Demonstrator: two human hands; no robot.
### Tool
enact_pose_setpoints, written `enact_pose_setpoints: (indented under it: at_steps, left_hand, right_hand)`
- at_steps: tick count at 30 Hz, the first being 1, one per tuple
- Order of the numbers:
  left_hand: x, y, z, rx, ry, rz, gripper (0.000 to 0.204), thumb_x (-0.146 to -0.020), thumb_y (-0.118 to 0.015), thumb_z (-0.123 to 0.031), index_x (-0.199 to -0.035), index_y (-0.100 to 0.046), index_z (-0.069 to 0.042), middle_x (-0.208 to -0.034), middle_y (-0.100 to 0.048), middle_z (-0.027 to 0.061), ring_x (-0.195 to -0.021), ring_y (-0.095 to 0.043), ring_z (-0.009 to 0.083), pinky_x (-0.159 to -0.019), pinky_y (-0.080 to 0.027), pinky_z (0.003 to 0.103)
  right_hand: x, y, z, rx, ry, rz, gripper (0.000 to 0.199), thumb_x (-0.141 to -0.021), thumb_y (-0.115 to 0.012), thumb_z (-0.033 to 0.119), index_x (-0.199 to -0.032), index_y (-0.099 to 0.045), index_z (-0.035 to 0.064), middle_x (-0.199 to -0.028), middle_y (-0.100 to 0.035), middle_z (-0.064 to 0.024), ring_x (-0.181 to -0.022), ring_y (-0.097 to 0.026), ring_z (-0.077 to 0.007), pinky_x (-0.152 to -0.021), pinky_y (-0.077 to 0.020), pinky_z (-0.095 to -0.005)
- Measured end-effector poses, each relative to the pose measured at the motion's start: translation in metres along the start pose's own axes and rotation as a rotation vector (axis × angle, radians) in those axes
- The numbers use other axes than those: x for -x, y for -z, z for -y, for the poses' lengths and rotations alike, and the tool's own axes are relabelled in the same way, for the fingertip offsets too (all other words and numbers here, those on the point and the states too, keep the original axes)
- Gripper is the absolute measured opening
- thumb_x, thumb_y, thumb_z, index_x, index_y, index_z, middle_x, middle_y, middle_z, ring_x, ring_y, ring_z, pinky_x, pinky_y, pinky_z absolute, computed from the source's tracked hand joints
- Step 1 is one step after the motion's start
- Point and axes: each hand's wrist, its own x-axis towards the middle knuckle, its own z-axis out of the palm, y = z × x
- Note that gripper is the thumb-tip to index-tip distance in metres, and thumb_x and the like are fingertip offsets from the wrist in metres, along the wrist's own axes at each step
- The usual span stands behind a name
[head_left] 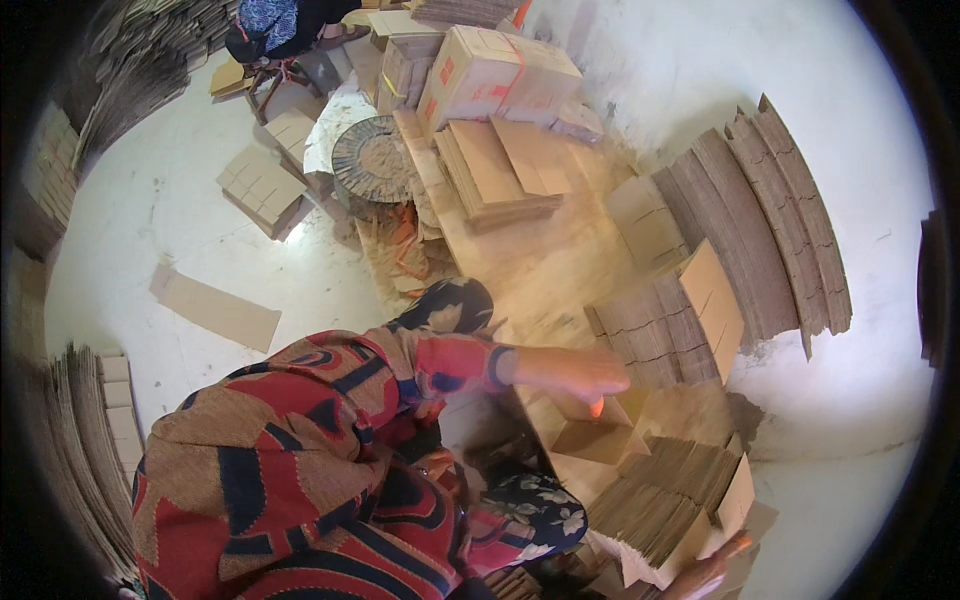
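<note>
My left arm, in a red, brown and navy patterned sleeve, reaches across to the right. My left hand (592, 374) is over a small open cardboard box (590, 442); its fingers look bent but are smeared, with an orange tip pointing down. Whether it touches the box, I cannot tell. My right hand (705, 575) is low at the right edge of a stack of flat cardboard pieces (655, 500), fingers stretched out, with an orange fingertip. Nothing shows in it. Beyond the box, a bundle of cardboard blanks (655, 335) stands with one lighter sheet (712, 308) leaning on its end.
Tall rows of cardboard (770, 220) stand at the right. A wooden board (530, 265) carries folded sheets (500, 170) and a large carton (495, 80). Left of it is a round, dark ribbed object (375, 160). A loose cardboard strip (215, 308) lies on the floor. Another person (280, 25) sits at the top.
</note>
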Motion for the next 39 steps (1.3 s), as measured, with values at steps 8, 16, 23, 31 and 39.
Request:
enact_pose_setpoints:
  at_steps: [8,16,23,31,39]
  left_hand:
    - [0.008,0.021,0.008,-0.138,0.227,-0.001,0.043,-0.069,-0.072,-0.040,-0.094,-0.061,-0.006,-0.081,-0.062,0.0151,-0.082,-0.059,0.0356,-0.068,-0.046,0.046]
    - [0.010,0.014,0.012,-0.060,0.295,0.078,0.023,-0.078,-0.068,-0.026,-0.092,-0.069,-0.008,-0.083,-0.065,0.0146,-0.081,-0.060,0.0321,-0.069,-0.048,0.042]
    - [0.014,0.005,0.018,-0.011,0.229,-0.048,0.013,-0.075,-0.066,-0.013,-0.085,-0.071,-0.004,-0.069,-0.061,0.0202,-0.068,-0.059,0.0384,-0.061,-0.046,0.045]
    - [0.011,0.003,0.022,0.015,0.249,-0.036,0.010,-0.075,-0.064,-0.008,-0.083,-0.070,-0.006,-0.070,-0.061,0.0197,-0.069,-0.059,0.0379,-0.059,-0.046,0.044]
    - [0.007,-0.005,0.022,0.082,0.105,-0.192,0.006,-0.069,-0.064,-0.009,-0.074,-0.067,-0.007,-0.068,-0.060,0.0178,-0.068,-0.059,0.0376,-0.059,-0.046,0.045]
  right_hand:
    - [-0.063,0.097,0.140,-0.483,-0.219,0.065,0.051,-0.089,-0.062,0.015,-0.135,-0.046,0.0015,-0.133,-0.050,-0.0204,-0.113,-0.056,-0.0250,-0.091,-0.0476,-0.0346]
    - [-0.087,0.028,0.179,-1.032,-0.292,0.414,0.054,-0.082,-0.063,-0.006,-0.132,-0.044,-0.0084,-0.132,-0.051,-0.0173,-0.117,-0.050,-0.0179,-0.095,-0.0434,-0.0288]
    - [-0.089,-0.004,0.200,-1.073,-0.203,0.541,0.052,-0.082,-0.064,-0.004,-0.131,-0.046,-0.0082,-0.136,-0.048,-0.0169,-0.119,-0.050,-0.0179,-0.097,-0.0431,-0.0288]
    - [-0.085,-0.033,0.225,-0.697,0.115,0.477,0.050,-0.076,-0.071,0.003,-0.122,-0.055,-0.0047,-0.107,-0.063,-0.0242,-0.089,-0.065,-0.0196,-0.074,-0.0498,-0.0305]
    - [-0.033,-0.100,0.249,-0.551,0.351,0.979,0.088,-0.073,-0.076,0.008,-0.142,-0.022,0.0004,-0.106,-0.062,-0.0257,-0.094,-0.064,-0.0327,-0.077,-0.0501,-0.0402]
